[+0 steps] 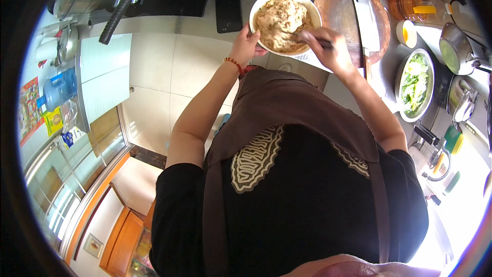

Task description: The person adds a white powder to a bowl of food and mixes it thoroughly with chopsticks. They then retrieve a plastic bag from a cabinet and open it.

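A white bowl (251, 27) stands at the front edge of the counter, filled with a pale brown, lumpy, paste-like mixture (282, 17). My left hand (246, 44) grips the bowl's near left side, thumb at the rim and fingers beneath. Over the right side of the bowl, my right hand (326, 48) is closed around a dark, thin utensil (298, 37) whose end dips into the mixture. Motion blur hides whether the utensil is a pair of chopsticks or a spoon. A round wooden cutting board (338, 7) lies right of the bowl, bearing a cleaver (367, 23).
Left of the bowl lie a black phone (228, 7) and a cooktop (184, 0) with a pan handle (121, 15) jutting out. To the right are a small bowl with yellow content (406, 33), a metal basin of chopped greens (415, 84) and an oil bottle (417, 7).
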`<state>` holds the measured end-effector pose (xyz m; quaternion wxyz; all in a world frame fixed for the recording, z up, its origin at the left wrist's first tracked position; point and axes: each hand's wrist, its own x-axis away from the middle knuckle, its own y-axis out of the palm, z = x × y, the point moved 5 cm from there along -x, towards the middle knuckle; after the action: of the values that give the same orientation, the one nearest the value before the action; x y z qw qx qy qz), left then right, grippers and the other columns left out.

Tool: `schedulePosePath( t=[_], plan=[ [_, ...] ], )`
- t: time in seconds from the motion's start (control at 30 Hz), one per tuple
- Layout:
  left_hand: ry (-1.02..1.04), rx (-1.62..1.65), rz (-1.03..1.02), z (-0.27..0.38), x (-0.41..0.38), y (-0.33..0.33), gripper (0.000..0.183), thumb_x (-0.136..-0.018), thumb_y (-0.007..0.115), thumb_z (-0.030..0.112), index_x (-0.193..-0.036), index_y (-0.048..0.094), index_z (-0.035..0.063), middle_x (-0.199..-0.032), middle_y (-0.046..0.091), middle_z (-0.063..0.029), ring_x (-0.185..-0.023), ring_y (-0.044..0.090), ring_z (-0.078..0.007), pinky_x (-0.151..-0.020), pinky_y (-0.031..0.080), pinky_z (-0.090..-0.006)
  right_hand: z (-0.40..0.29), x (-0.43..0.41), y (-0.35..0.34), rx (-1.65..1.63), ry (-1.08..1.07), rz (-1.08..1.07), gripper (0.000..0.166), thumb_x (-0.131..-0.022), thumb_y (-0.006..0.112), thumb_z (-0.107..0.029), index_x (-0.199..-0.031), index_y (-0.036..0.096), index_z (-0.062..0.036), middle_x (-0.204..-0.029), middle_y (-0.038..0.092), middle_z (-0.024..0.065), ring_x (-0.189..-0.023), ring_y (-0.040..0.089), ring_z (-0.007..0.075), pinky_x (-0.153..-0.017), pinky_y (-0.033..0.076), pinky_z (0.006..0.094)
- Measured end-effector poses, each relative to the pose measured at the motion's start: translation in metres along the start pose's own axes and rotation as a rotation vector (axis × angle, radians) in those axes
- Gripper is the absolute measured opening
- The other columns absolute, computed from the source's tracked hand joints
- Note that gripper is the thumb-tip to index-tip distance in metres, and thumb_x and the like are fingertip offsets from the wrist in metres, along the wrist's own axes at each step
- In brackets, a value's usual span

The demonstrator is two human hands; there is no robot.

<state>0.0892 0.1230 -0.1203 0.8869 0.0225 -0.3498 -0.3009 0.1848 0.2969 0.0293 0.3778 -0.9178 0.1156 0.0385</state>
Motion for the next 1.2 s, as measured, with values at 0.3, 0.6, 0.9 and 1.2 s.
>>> schedulePosePath(
  t=[0.3, 0.6, 0.9, 1.2],
  plan=[
    [-0.105, 0.184, -0.117, 0.007, 0.003, -0.005, 0.056, -0.09, 0.049, 0.018, -0.137, 0.018, 0.0183, -0.112, 0.051, -0.0135, -0.084, 0.062, -0.0278, -0.069, 0.056, -0.0363, -0.035, 0.01, 0.012, 0.063, -0.211, 0.064, 0.008, -0.078, 0.065, -0.007, -0.083, 0.064, -0.0012, -0.074, 0.065, 0.0117, -0.066, 0.065, 0.0212, -0.055, 0.053, 0.028],
    [-0.113, 0.197, -0.204, 0.008, 0.0, -0.008, 0.06, -0.089, 0.052, 0.021, -0.138, 0.016, 0.0211, -0.114, 0.049, -0.013, -0.085, 0.061, -0.0282, -0.073, 0.054, -0.0389, -0.031, 0.01, 0.013, 0.048, -0.188, 0.068, 0.011, -0.074, 0.069, -0.009, -0.081, 0.064, -0.0017, -0.073, 0.064, 0.0133, -0.062, 0.064, 0.0189, -0.054, 0.052, 0.0286],
    [-0.094, 0.197, -0.197, 0.002, -0.002, -0.008, 0.054, -0.091, 0.049, 0.021, -0.136, 0.02, 0.0216, -0.12, 0.046, -0.0105, -0.09, 0.06, -0.0295, -0.073, 0.053, -0.0371, -0.02, 0.006, 0.007, 0.173, -0.108, 0.189, 0.007, -0.079, 0.065, -0.012, -0.084, 0.066, -0.0065, -0.073, 0.065, 0.0112, -0.067, 0.065, 0.0155, -0.058, 0.053, 0.0278],
    [-0.073, 0.239, -0.196, -0.001, -0.001, -0.008, 0.063, -0.089, 0.053, 0.022, -0.137, 0.014, 0.021, -0.118, 0.048, -0.0126, -0.09, 0.06, -0.0274, -0.071, 0.054, -0.0367, -0.03, 0.006, -0.052, 0.245, 0.168, 0.125, 0.01, -0.083, 0.06, -0.013, -0.085, 0.063, -0.0036, -0.073, 0.063, 0.0085, -0.062, 0.064, 0.016, -0.056, 0.051, 0.0267]
  ],
)
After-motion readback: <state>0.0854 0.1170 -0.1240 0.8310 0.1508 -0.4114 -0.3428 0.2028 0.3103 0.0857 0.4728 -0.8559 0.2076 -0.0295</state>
